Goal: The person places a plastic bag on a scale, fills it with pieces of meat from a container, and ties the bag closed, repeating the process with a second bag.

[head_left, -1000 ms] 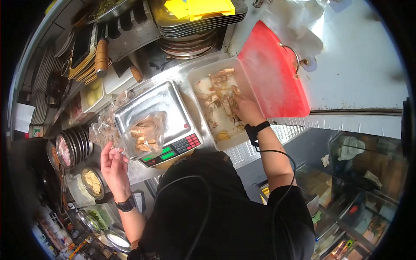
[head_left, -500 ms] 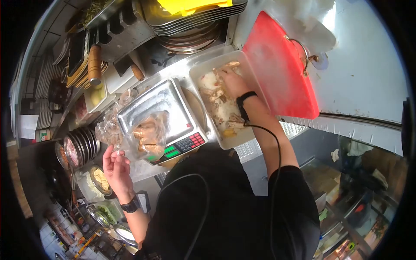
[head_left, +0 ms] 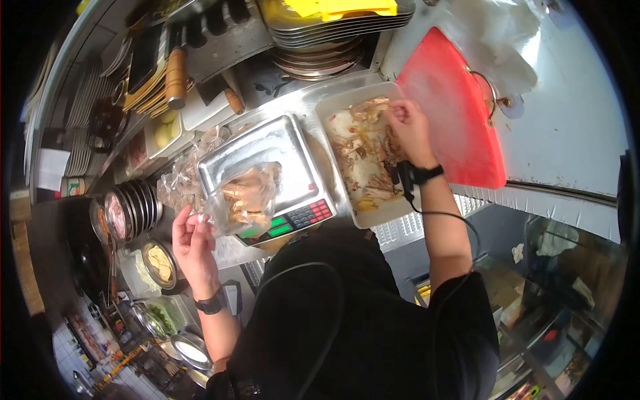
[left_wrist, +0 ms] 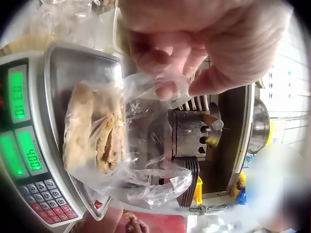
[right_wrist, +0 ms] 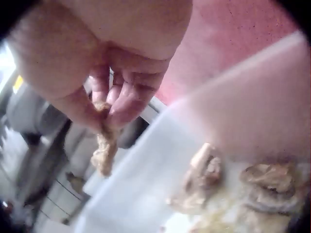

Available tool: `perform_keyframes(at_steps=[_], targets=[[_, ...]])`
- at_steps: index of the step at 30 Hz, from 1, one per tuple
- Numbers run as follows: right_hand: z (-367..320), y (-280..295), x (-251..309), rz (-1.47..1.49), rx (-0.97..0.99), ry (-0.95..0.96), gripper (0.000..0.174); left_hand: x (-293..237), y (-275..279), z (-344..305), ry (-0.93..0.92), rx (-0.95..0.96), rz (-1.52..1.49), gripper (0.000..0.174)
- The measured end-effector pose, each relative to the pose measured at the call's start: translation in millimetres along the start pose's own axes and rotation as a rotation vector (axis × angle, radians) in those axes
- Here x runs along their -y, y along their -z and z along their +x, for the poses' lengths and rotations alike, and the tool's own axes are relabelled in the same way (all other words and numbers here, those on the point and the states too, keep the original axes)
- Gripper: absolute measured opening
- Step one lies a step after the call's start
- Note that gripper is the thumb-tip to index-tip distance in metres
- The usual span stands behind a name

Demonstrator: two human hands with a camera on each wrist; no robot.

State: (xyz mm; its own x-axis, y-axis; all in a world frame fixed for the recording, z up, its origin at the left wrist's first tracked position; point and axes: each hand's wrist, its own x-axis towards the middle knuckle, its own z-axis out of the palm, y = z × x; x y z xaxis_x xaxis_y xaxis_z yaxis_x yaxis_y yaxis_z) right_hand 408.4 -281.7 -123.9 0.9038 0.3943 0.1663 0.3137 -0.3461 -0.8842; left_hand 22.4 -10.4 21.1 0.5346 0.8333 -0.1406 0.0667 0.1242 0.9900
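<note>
The left hand point(head_left: 195, 250) pinches the edge of a clear plastic bag point(left_wrist: 150, 184) between thumb and fingers. Brown meat pieces point(left_wrist: 112, 141) lie in this bag, which rests on the steel tray of a digital scale point(head_left: 257, 147) with green displays. Over the far right part of a white plastic tub point(head_left: 327, 110), the right hand point(head_left: 412, 137) is raised. In the right wrist view its thumb and fingers pinch a small piece of meat point(right_wrist: 105, 153). More meat pieces point(right_wrist: 199, 179) lie in the tub below.
A red cutting board point(head_left: 453, 113) lies right of the tub. Another clear bag point(head_left: 180, 183) is left of the scale. Stacked trays point(head_left: 340, 30) stand behind, with wooden-handled tools point(head_left: 176, 80) at the upper left. Round metal dishes point(head_left: 137, 210) stand at the left.
The right hand has come up from inside the tub toward its right rim and now holds a meat piece. The left hand still pinches the bag.
</note>
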Motion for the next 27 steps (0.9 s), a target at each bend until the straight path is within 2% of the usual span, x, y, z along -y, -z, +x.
perform_keyframes(at_steps=[1,3,5,6,7,9,11,14,16,19,21,23,24,25,27], targets=[[-8,6,23,0.003,0.01,0.01,0.024,2,-1,0,-0.005,-0.014,-0.004,0.041],[-28,14,72,0.665,0.046,-0.168,0.023,7,1,1,-0.041,-0.007,-0.012,0.042],[-50,22,122,0.517,0.195,-0.091,0.03,9,6,0,-0.065,-0.005,0.054,0.043],[-59,16,143,0.478,0.223,0.048,0.029,9,6,0,-0.071,0.0,0.038,0.043],[-68,7,164,0.438,0.245,0.189,0.027,9,6,-1,-0.079,0.008,0.02,0.043],[-87,-16,202,0.353,0.334,0.303,0.032,10,10,-1,-0.105,0.023,0.028,0.044],[-100,-43,233,0.297,0.389,0.403,0.026,8,12,-4,-0.114,0.028,0.059,0.045],[-114,-84,250,0.12,0.481,0.487,0.016,13,19,-7,-0.19,0.02,0.097,0.044],[-116,-108,252,-0.062,0.417,0.67,0.017,14,23,-10,-0.197,0.035,0.109,0.045],[-116,-129,253,-0.077,0.397,0.764,0.017,21,27,-12,-0.223,0.051,0.121,0.045],[-118,-132,255,-0.112,0.42,0.776,0.018,22,27,-15,-0.21,0.046,0.124,0.052],[-120,-132,254,-0.071,0.381,0.791,0.018,18,26,-20,-0.258,0.056,0.378,0.062],[-121,-130,254,-0.056,0.358,0.825,0.02,19,27,-19,-0.433,0.076,0.562,0.071],[-121,-128,255,-0.06,0.363,0.829,0.02,20,26,-17,-0.431,0.072,0.556,0.071],[-123,-123,258,-0.009,0.276,0.852,0.02,20,22,-17,-0.606,0.185,0.805,0.069]])
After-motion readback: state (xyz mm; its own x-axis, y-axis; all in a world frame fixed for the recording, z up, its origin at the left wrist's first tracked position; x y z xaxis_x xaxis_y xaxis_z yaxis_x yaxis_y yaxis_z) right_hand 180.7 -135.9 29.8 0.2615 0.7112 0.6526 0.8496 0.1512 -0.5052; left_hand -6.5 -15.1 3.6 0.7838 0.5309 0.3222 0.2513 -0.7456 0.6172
